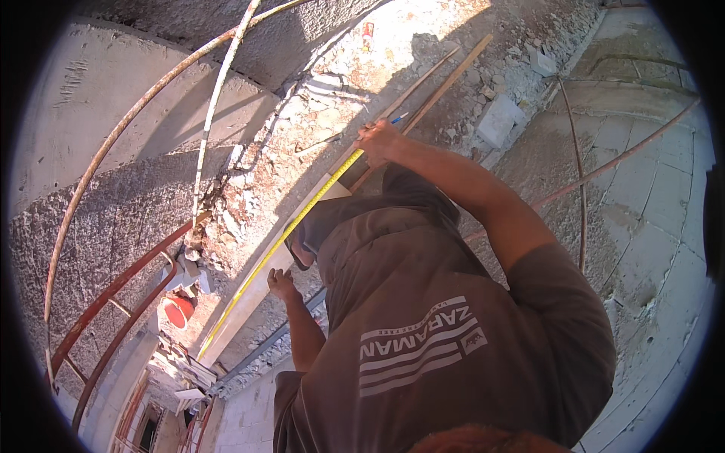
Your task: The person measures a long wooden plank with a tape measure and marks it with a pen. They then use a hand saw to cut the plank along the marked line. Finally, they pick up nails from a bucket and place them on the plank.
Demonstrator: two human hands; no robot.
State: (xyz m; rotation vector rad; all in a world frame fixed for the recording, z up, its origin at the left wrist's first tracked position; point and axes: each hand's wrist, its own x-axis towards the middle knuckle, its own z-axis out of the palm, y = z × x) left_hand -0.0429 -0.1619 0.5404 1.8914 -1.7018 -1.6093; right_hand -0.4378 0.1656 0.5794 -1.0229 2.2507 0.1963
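Observation:
A pale wooden board [253,298] lies slanted across rubble, with a yellow tape measure [302,219] stretched along it. My right hand [377,141] reaches far forward and pinches the upper end of the tape together with a blue pen [398,118]. My left hand [281,285] is lower down, its fingers curled on the board's right edge beside the tape. My brown printed shirt [430,340] fills the lower middle and hides part of the board.
Rusty curved rebars [113,294] rise on the left and others [581,174] cross the right. Thin wooden slats [445,79] lie past my right hand. A white block [498,121] sits in the rubble, a red bucket [179,309] below left, concrete blocks [657,226] at right.

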